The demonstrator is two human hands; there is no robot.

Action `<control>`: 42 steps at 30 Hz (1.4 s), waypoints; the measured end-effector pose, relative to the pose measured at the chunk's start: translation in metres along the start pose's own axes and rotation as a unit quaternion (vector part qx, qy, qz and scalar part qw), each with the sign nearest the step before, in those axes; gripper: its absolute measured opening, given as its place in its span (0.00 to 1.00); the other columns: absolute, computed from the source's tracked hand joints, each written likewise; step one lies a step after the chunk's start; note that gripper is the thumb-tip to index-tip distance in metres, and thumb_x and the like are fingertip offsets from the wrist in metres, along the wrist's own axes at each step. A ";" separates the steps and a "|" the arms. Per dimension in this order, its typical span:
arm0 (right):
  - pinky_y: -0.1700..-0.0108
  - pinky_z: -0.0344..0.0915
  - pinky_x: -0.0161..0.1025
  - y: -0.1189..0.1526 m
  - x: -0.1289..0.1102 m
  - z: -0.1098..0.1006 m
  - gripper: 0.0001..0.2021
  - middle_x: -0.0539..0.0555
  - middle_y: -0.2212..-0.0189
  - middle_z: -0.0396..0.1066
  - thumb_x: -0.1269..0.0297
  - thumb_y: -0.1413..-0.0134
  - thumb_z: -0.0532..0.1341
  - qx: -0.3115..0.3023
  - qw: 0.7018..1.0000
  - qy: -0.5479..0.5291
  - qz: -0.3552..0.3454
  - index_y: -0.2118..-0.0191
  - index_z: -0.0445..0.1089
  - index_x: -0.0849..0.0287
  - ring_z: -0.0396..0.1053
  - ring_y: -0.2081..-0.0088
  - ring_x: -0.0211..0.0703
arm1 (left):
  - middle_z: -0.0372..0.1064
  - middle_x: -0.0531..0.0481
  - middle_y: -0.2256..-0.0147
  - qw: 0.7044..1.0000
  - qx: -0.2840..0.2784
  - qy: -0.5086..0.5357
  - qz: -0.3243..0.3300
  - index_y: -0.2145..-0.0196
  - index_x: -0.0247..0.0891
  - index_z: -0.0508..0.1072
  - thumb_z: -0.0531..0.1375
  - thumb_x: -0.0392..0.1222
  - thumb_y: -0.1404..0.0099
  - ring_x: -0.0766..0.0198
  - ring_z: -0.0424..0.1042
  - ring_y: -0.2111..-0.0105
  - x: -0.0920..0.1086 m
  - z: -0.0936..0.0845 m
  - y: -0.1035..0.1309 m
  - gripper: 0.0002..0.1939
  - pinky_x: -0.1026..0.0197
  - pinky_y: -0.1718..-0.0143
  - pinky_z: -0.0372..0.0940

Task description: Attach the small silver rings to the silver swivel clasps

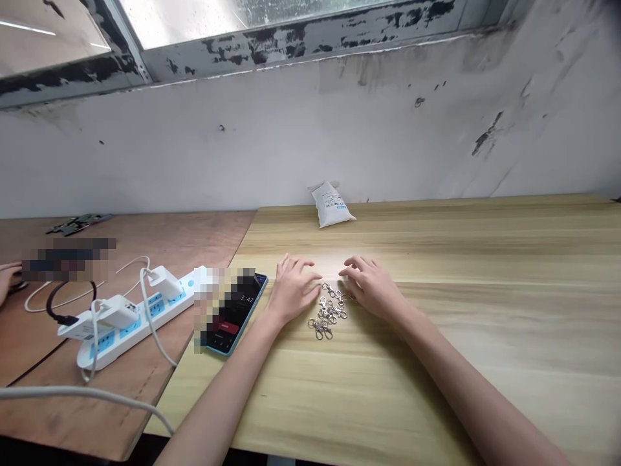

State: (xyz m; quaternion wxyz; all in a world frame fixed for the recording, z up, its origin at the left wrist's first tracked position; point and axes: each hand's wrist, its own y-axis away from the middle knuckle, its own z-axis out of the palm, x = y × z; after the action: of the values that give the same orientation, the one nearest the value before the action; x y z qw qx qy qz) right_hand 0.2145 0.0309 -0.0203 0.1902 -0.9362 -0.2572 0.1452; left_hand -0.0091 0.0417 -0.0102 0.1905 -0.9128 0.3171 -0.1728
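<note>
Beyond both hands, the wall, marked w/ dark spots. Under them, the pale table; well off to their left, the brown table w/ a white strip, plugs in it. L hand: fingers loosely curled & a bit spread, nothing gripped that I can see. R hand: similar half-open curl, no hold visible; v. near the clasps, can't tell if touching. Just left of L hand, phone, partly pixelated. Farther back than the fingertips, roughly btwn the hands, packet. Smallest, those metal clasps: loose bunch btwn the hands, mostly on the near side of the fingertips.
</note>
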 end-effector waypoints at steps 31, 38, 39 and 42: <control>0.51 0.57 0.45 -0.003 -0.028 0.013 0.05 0.52 0.66 0.74 0.69 0.39 0.55 0.033 0.979 -0.192 0.064 0.65 0.67 0.56 0.69 0.60 0.44 | 0.72 0.51 0.54 0.994 -0.025 0.102 -0.021 0.64 0.45 0.77 0.61 0.40 0.36 0.56 0.65 0.49 0.007 0.005 0.001 0.04 0.49 0.46 0.55; 0.60 0.66 0.42 -0.004 -0.032 0.011 0.07 0.54 0.68 0.75 0.61 0.40 0.57 0.055 0.927 -0.350 0.119 0.67 0.70 0.56 0.72 0.65 0.44 | 0.73 0.51 0.56 0.974 -0.008 0.205 -0.096 0.67 0.44 0.78 0.62 0.40 0.37 0.57 0.66 0.50 0.014 0.000 -0.002 0.03 0.48 0.45 0.55; 0.62 0.67 0.41 -0.004 -0.033 0.011 0.08 0.54 0.68 0.75 0.60 0.40 0.57 0.050 0.915 -0.380 0.127 0.67 0.70 0.56 0.72 0.66 0.44 | 0.73 0.51 0.56 0.970 -0.008 0.219 -0.103 0.67 0.44 0.78 0.62 0.40 0.37 0.57 0.67 0.50 0.014 -0.001 -0.002 0.03 0.48 0.45 0.55; 0.64 0.70 0.40 -0.003 -0.035 0.010 0.09 0.54 0.68 0.76 0.58 0.40 0.57 0.026 0.881 -0.451 0.141 0.65 0.69 0.57 0.74 0.66 0.43 | 0.73 0.50 0.57 0.961 -0.009 0.248 -0.123 0.68 0.43 0.78 0.62 0.40 0.37 0.57 0.67 0.51 0.014 -0.001 -0.003 0.03 0.48 0.45 0.57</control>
State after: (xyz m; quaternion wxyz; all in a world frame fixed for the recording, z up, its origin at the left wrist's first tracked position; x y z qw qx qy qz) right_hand 0.1807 0.0175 -0.0221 0.0559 -0.7908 -0.1765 0.5834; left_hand 0.0024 0.0341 -0.0053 0.0752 -0.8750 0.2416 -0.4128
